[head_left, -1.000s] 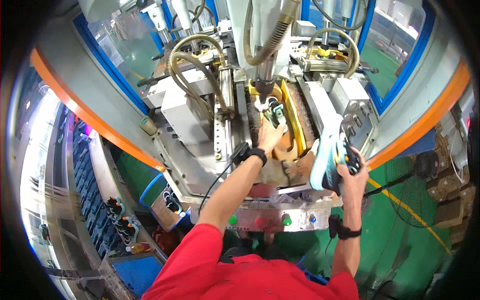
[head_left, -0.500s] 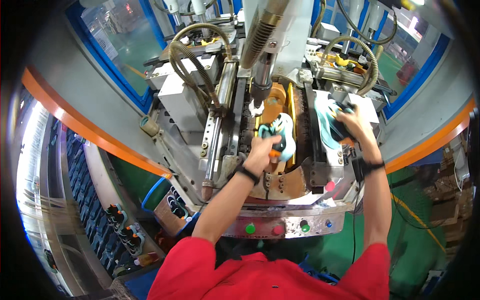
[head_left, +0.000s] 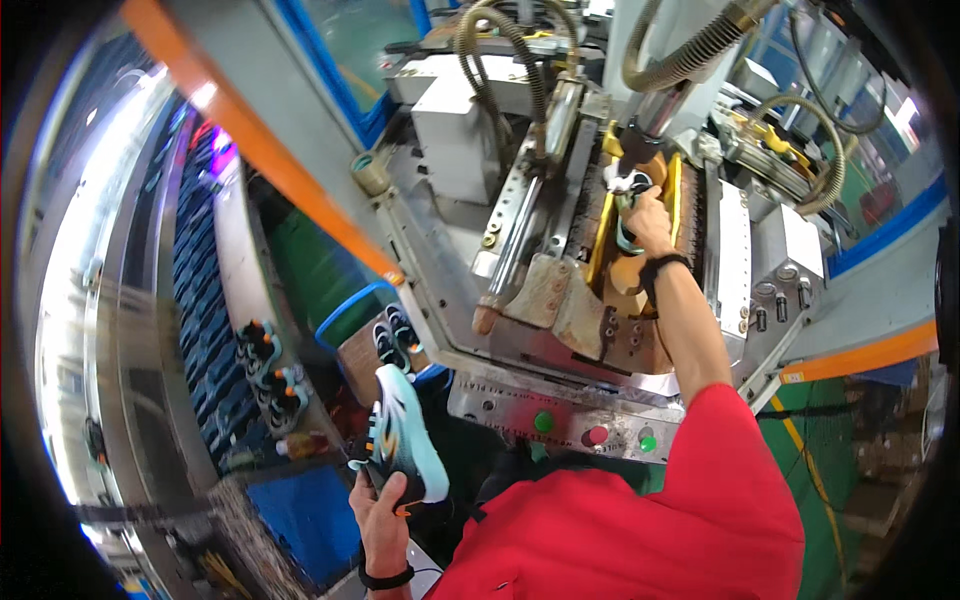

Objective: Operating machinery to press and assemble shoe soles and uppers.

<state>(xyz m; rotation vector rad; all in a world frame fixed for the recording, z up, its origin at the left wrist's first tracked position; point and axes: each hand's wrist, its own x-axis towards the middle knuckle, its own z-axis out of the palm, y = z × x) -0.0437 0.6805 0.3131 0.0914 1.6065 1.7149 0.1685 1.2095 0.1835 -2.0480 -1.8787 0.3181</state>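
A: Head view first. What's the left hand (head_left: 385, 515) doing?

B: It's low at the left, curled around a shoe (head_left: 405, 440), gripping it from below at the heel end. The shoe is pale teal with a black and orange upper, sole turned toward the camera, toe pointing up toward the machine.

A: And the right hand (head_left: 648, 215)?

B: Stretched out into the machine (head_left: 560, 250), fingers closed on a second shoe (head_left: 628, 195), a teal and white one. That shoe sits on a tan form between two yellow guides (head_left: 673, 190), right under the grey press head. There's a black band on that wrist.

A: What's around it?

B: Ribbed hoses (head_left: 500, 45) loop over the top of the machine. Along its front edge runs a metal panel with buttons (head_left: 597, 436), green, red and green in a row.

A: Anything near the held shoe?

B: A blue-rimmed bin (head_left: 365, 320) just above it holds more shoes (head_left: 395, 340), dark with teal. Farther left, a few more lie on the blue rack (head_left: 215, 330).

A: And the person?

B: A red sleeve (head_left: 640, 520) fills the lower middle; the right forearm runs from it up to the machine.
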